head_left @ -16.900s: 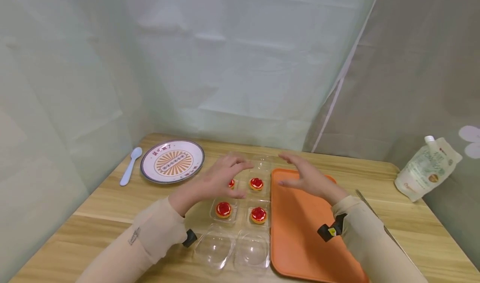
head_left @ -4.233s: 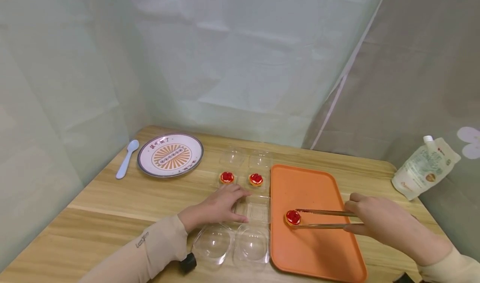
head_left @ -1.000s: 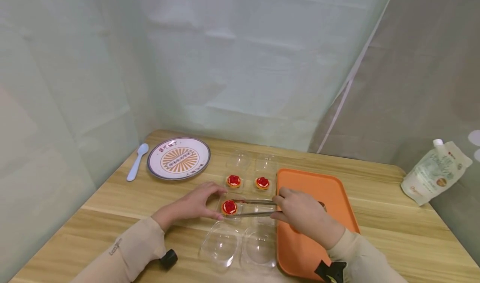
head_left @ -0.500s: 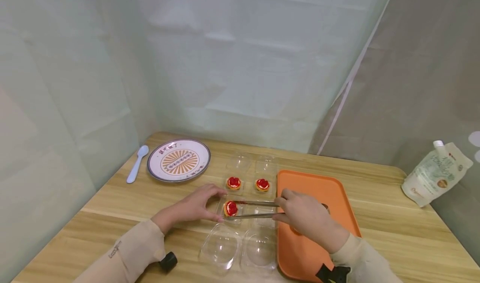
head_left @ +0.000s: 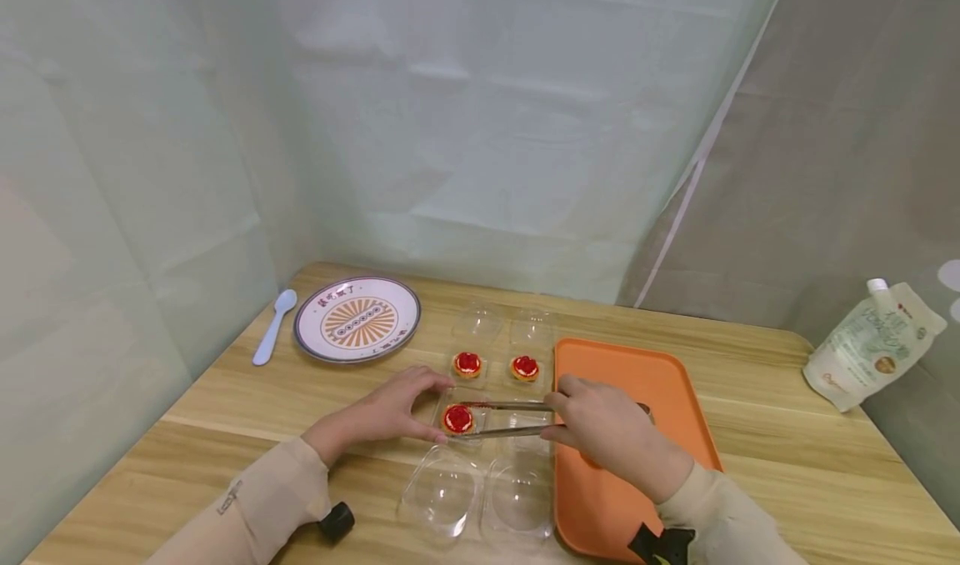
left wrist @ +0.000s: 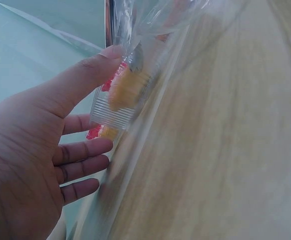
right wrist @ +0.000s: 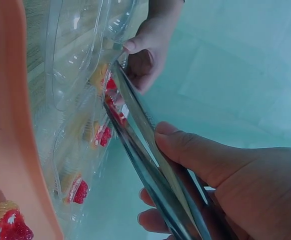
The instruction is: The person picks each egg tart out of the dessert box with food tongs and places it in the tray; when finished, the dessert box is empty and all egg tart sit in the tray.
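My right hand (head_left: 611,432) grips metal tongs (head_left: 504,433), thumb on one arm and fingers around the other. The tong tips stand on either side of a tart with red topping (head_left: 457,419), which lies in the front-left clear plastic box (head_left: 480,438). My left hand (head_left: 393,411) holds that box by its left side, thumb at the near corner and index finger at the far one. In the left wrist view the other fingers (left wrist: 88,170) are loosely extended. Behind it, two more tarts, left (head_left: 467,365) and right (head_left: 525,368), sit in clear boxes.
Clear domed lids (head_left: 442,494) lie open at the front and back. An orange tray (head_left: 622,365) at the right bears another tart (right wrist: 8,222), mostly hidden by my right hand in the head view. A patterned plate (head_left: 405,332), a spoon (head_left: 270,336) and a pouch (head_left: 862,357) stand around.
Four seconds ago the tongs held a tart over the tray; they have since moved left to the front-left box. Half a second ago its tart was tilted; now it lies flatter, the tips slightly wider.
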Demonstrator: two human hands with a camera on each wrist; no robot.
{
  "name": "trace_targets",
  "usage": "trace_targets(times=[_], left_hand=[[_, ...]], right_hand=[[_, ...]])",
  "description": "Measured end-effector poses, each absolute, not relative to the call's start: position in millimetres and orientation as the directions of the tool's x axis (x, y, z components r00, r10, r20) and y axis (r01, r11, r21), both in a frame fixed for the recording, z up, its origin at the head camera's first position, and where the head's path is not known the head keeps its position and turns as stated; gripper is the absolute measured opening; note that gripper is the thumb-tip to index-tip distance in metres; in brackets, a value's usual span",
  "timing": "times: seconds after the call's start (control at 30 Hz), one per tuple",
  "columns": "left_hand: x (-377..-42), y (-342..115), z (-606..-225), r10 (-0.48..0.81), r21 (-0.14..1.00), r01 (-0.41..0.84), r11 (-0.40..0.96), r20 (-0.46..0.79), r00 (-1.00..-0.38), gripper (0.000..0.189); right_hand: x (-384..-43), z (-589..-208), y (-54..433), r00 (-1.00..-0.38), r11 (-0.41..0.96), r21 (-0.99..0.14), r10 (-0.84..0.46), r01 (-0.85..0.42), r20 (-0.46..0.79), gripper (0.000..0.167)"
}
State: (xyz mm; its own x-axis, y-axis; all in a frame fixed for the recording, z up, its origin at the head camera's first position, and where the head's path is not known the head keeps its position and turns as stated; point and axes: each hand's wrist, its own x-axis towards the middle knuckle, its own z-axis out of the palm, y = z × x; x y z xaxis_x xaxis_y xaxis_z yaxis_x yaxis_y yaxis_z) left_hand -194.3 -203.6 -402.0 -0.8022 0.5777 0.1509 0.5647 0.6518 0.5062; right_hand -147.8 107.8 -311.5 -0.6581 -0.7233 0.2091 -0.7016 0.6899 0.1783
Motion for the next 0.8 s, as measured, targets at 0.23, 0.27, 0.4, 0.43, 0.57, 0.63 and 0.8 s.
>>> trace_targets(times=[0.23,0.27,0.4,0.43,0.57,0.63,0.8], left_hand=[[-194.2,-203.4,-402.5,0.574,0.518,0.551,0.654,0.135,-0.808,0.076],[-194.2,-203.5,-402.5,0.573,0.518,0.551,0.654,0.135,-0.808,0.075],[-194.4,-203.4,-402.6,0.577,0.517,0.558,0.650,0.143,-0.804,0.075],[-194.4,-203.3,-402.7,0.578,0.517,0.560,0.648,0.144,-0.803,0.075],[-194.1,-203.1,-403.2,0.580,0.519,0.561,0.645,0.146,-0.801,0.076],[-193.9,-203.1,-403.2,0.578,0.521,0.559,0.645,0.146,-0.803,0.077],[-193.7,-203.7,-402.9,0.572,0.520,0.556,0.649,0.148,-0.807,0.078]], right_hand=[[-147.9,-311.9,106.6,-0.672,0.696,0.159,-0.718,-0.700,0.184,0.026],[-148.0,-311.9,106.5,-0.676,0.699,0.157,-0.715,-0.698,0.178,0.027],[-148.3,-311.3,106.4,-0.685,0.704,0.156,-0.711,-0.693,0.162,0.027],[-148.3,-311.2,106.5,-0.683,0.702,0.160,-0.712,-0.694,0.161,0.027],[-147.4,-309.9,107.3,-0.677,0.696,0.178,-0.718,-0.696,0.161,0.027],[-146.4,-308.5,108.0,-0.675,0.696,0.184,-0.718,-0.694,0.169,0.027],[-145.5,-306.2,108.9,-0.670,0.697,0.184,-0.717,-0.692,0.193,0.025]])
